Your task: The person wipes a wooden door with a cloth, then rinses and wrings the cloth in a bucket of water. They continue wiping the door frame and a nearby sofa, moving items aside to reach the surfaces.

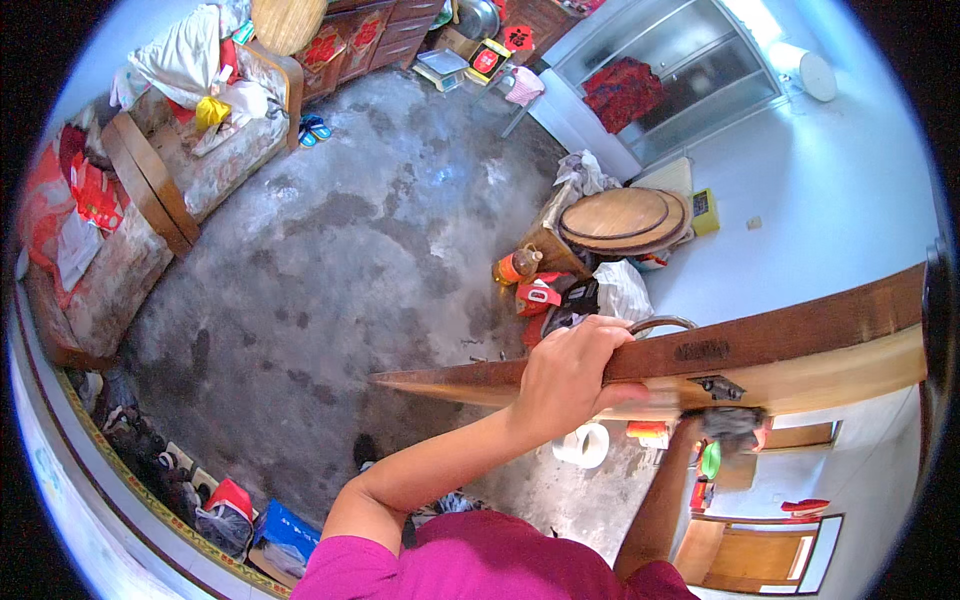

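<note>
A brown wooden door stands open, its edge running across the right half of the head view. My left hand grips the edge, fingers over the far side near a curved metal handle, thumb on the near side. A dark metal latch is set in the pale edge. Just below the latch, my right hand holds a dark grey cloth against the door. Motion blurs that hand, and the cloth hides most of its fingers.
Round wooden boards lie stacked beyond the door, near a bottle of brown liquid and bags. A patterned sofa heaped with clothes lines the left. Shoes and a blue bag lie at lower left. A white roll is below the door.
</note>
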Demonstrator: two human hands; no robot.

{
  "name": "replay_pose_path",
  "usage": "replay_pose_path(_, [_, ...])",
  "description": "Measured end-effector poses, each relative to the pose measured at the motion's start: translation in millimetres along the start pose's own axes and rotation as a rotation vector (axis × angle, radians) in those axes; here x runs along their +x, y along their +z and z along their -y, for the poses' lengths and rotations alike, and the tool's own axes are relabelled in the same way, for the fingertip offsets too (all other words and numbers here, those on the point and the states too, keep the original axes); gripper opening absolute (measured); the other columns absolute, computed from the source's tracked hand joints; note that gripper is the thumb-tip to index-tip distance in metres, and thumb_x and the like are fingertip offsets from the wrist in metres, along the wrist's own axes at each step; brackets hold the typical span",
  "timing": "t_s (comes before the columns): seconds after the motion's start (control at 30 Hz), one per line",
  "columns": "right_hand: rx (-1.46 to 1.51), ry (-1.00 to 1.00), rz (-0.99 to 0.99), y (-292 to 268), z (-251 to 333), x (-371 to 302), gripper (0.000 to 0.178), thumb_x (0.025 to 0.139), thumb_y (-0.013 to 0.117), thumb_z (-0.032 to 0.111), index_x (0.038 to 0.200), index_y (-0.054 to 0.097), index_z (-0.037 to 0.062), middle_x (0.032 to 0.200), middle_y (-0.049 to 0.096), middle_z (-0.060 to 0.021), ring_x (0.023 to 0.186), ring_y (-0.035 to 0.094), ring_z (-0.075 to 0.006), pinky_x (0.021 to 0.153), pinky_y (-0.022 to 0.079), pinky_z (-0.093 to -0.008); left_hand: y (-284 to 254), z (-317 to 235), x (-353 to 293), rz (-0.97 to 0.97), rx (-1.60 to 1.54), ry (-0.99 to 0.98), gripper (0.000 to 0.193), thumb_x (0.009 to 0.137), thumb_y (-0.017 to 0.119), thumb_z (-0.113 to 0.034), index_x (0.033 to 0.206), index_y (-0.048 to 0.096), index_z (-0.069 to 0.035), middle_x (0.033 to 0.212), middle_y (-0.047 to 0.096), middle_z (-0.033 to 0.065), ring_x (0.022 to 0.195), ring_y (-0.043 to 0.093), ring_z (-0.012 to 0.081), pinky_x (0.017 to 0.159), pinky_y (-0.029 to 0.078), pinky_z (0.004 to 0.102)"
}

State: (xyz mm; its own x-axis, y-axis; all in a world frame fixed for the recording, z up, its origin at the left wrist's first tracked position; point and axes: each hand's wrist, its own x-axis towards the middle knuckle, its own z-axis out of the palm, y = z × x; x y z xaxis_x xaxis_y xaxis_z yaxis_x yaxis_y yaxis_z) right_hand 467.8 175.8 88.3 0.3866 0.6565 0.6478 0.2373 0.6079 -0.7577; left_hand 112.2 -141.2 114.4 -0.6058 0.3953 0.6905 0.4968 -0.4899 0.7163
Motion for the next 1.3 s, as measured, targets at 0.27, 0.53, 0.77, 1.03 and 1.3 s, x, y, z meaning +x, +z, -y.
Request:
replay_pose_path(0.27, [0.269,1.201,0.191,-13.0,-93.3,-173.7,0.047,0.104,0.042,0.043,0.139,0.055,0.0156,0.136,0.061,-0.0082,0.120,0.060,-0.0304,0.103,0.051,-0.0516,7.9,13.9,4.2,-0.043,0.014,0.008,0.065,0.085,0.065,-0.060,0.112,0.055,-0.002,0.114,0.067,0.0157,0.099,0.066,0.0393,0.083,0.052,0.0451])
replay_pose_path(0.53, [0.210,0.404,0.270,4.1,5.2,-54.0,0.027,0.098,0.058,0.029,0.117,0.065,0.0106,0.114,0.066,-0.0069,0.104,0.064,-0.0245,0.092,0.055,-0.0420,4.3,30.8,30.1,-0.059,0.089,-0.031,0.047,0.083,0.078,-0.029,0.115,0.055,-0.004,0.101,0.065,0.0189,0.093,0.064,0.0426,0.078,0.051,0.0462])
replay_pose_path(0.77, [-0.172,-0.367,0.180,57.6,119.6,21.4,0.066,0.092,0.072,0.027,0.139,0.043,-0.0076,0.136,0.054,-0.0190,0.121,0.054,-0.0306,0.106,0.045,-0.0458,22.1,63.5,55.6,-0.073,0.094,-0.090,0.034,0.094,0.069,-0.026,0.115,0.053,-0.004,0.101,0.063,0.0215,0.093,0.063,0.0452,0.078,0.051,0.0448])
replay_pose_path(1.03, [-0.827,-0.872,0.604,38.6,-54.6,-150.3,0.036,0.088,0.060,0.005,0.123,0.057,0.0007,0.134,0.051,-0.0244,0.125,0.048,-0.0431,0.109,0.038,-0.0537,35.0,91.5,85.2,-0.128,0.104,-0.086,0.022,0.099,0.061,-0.019,0.113,0.052,-0.004,0.096,0.063,0.0212,0.093,0.061,0.0442,0.083,0.049,0.0432])
replay_pose_path(1.3, [-0.486,-0.312,0.492,-54.3,-113.2,-76.4,0.038,0.087,0.059,0.016,0.121,0.057,-0.0028,0.120,0.057,-0.0245,0.120,0.047,-0.0432,0.107,0.034,-0.0555,35.1,101.4,93.9,-0.169,0.232,-0.055,0.025,0.104,0.051,-0.023,0.118,0.053,-0.003,0.100,0.067,0.0203,0.096,0.065,0.0394,0.085,0.050,0.0414])
